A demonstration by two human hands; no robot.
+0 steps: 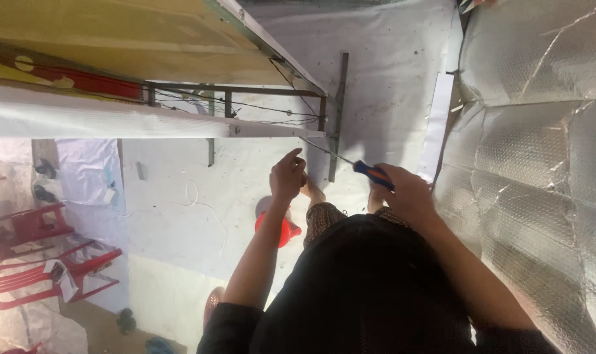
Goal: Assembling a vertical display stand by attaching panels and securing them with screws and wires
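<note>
Red stools [29,255] stand beside the metal frame [258,111].

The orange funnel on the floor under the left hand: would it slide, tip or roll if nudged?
The funnel looks like thin plastic, so probably light and easily knocked. Its cone shape suggests it would roll in a curve once tipped. The smooth white floor sheet likely lets it slide.
</note>
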